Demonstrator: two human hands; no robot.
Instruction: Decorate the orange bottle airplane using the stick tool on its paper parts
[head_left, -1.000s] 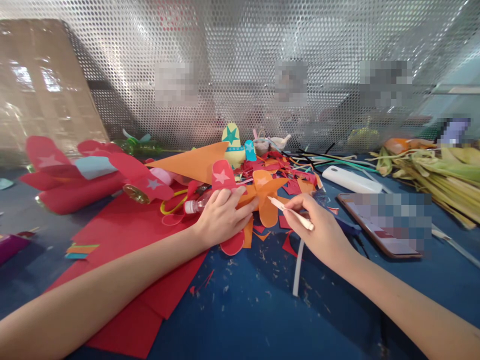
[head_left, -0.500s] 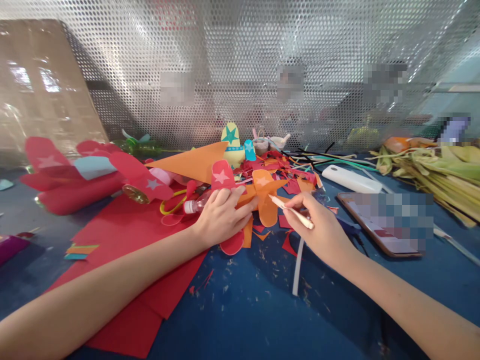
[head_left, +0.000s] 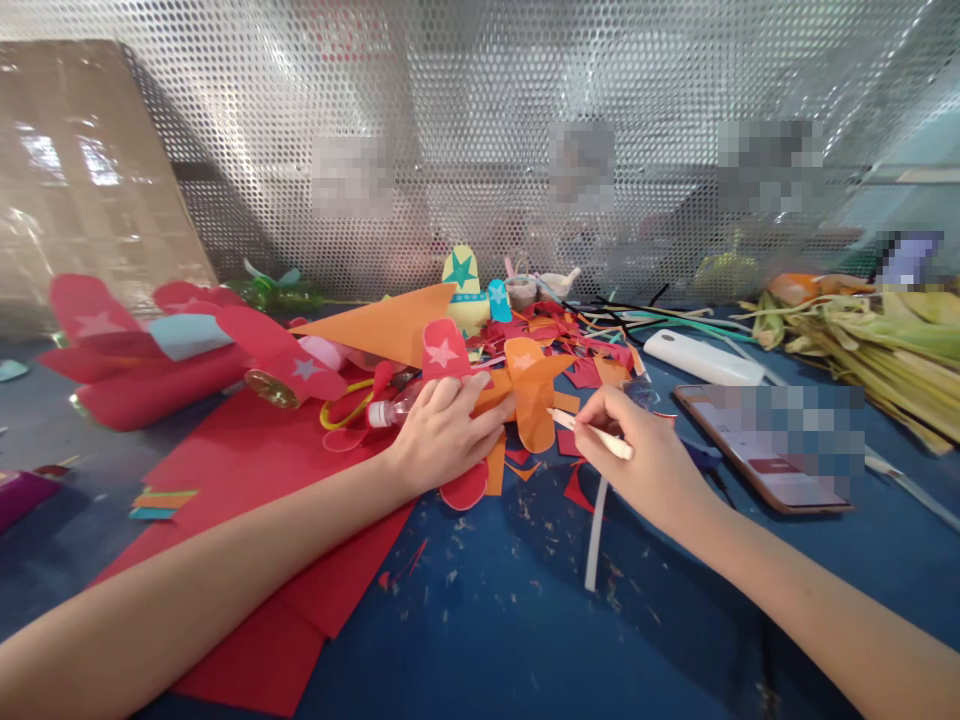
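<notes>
My left hand (head_left: 450,435) is wrapped over the middle of a toy plane made from a plastic bottle, whose capped neck (head_left: 382,412) sticks out on the left. A red paper wing (head_left: 444,352) with a pale star rises above my fingers, and its other rounded end shows below my wrist. To the right of my fingertips is an orange paper piece (head_left: 534,420) with rounded ends and a pale star. My right hand (head_left: 634,440) pinches a white pen (head_left: 600,436). The pen's tip is at the right edge of the orange piece; I cannot tell whether it touches.
Red paper sheets (head_left: 262,500) lie under my left forearm. A red toy plane (head_left: 157,370) stands at left, an orange paper cone (head_left: 382,325) behind my hand. Red scraps (head_left: 555,330) lie beyond. At right are a phone (head_left: 772,450), white case (head_left: 703,358) and dried husks (head_left: 877,345).
My right hand has shifted slightly right and down, bringing the pen tip from the middle of the orange piece to its right edge. My left hand stays in place.
</notes>
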